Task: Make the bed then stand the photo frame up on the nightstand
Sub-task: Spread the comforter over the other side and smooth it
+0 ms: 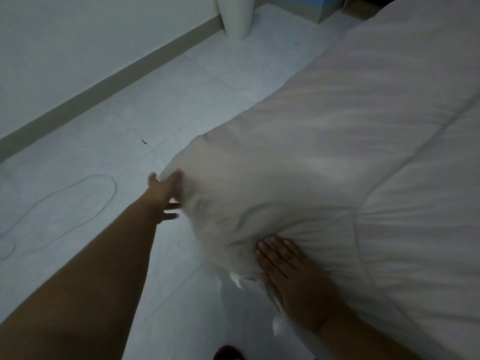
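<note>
A white quilted duvet [350, 141] covers the bed across the right side of the view, and its near corner bulges out over the floor. My left hand [166, 196] reaches forward with fingers spread and touches the left edge of that corner. My right hand [285, 271] lies flat, fingers together, pressing on the underside of the corner, where the fabric bunches into folds. Neither hand has closed around the fabric. The photo frame and nightstand are not in view.
Pale tiled floor [130, 131] runs along the bed's left side up to a wall with a dark skirting board. A white bin [235, 16] stands at the far wall. A thin cable [78, 198] loops on the floor at left. A red object [228, 353] sits at the bottom edge.
</note>
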